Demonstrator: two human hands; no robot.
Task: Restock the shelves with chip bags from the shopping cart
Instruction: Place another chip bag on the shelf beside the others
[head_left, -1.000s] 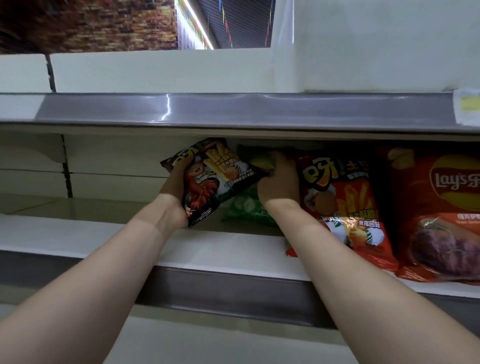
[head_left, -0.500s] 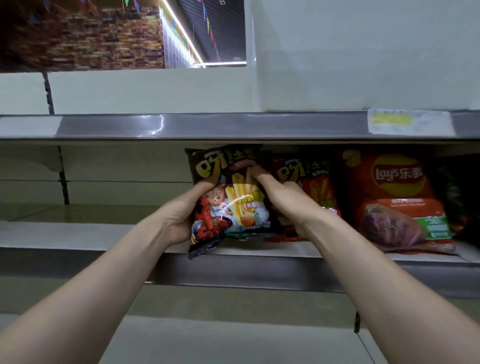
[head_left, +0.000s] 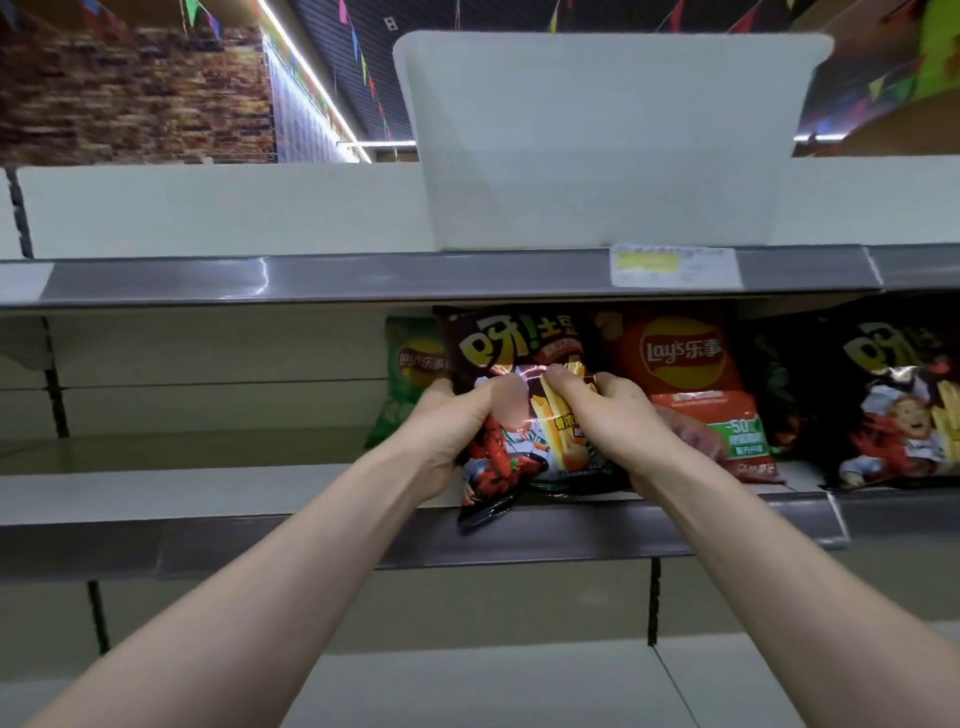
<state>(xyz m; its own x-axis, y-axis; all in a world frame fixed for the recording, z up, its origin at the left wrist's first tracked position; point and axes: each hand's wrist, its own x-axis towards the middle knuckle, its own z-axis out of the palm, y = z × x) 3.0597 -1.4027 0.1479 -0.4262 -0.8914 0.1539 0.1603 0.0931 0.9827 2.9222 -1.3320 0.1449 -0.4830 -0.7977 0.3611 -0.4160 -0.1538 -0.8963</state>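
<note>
As the dark brown foil chip bag (head_left: 514, 353) stands upright at the front edge of the white metal shelf (head_left: 208, 488), the left grip (head_left: 447, 421) curls round its left side and the right grip (head_left: 608, 415) pinches its front. A green foil bag (head_left: 410, 374) stands behind-left, a red foil bag (head_left: 685, 364) just right.

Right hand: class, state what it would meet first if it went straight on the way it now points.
The dark chip bag: the right hand grips its front and points into it. Whatever stands behind the bag is hidden, so depth is unclear.
</note>
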